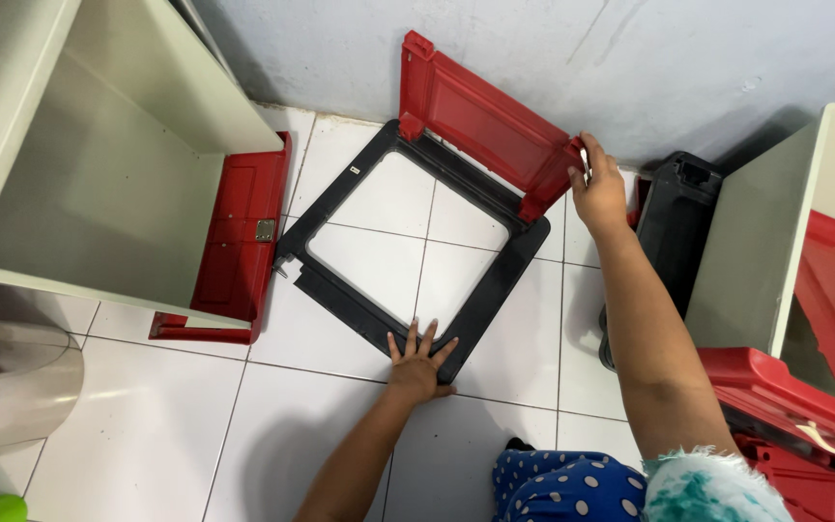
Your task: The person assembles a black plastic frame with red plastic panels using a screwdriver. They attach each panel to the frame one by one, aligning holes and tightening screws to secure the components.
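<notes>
A black square frame (pixel 340 184) lies flat on the white tiled floor (pixel 147 425). A red plastic lid panel (pixel 480 126) is hinged at its far edge and stands tilted up against the wall. My left hand (pixel 419 358) presses flat, fingers spread, on the frame's near corner. My right hand (pixel 599 188) grips the red panel's right corner, holding it raised.
A large cream bin body (pixel 99 164) lies on its side at left with a red lid (pixel 244 242) under it. A second cream bin (pixel 775 251), a black part (pixel 678 213) and red parts (pixel 804 416) crowd the right. A metal pot (pixel 12 382) sits lower left.
</notes>
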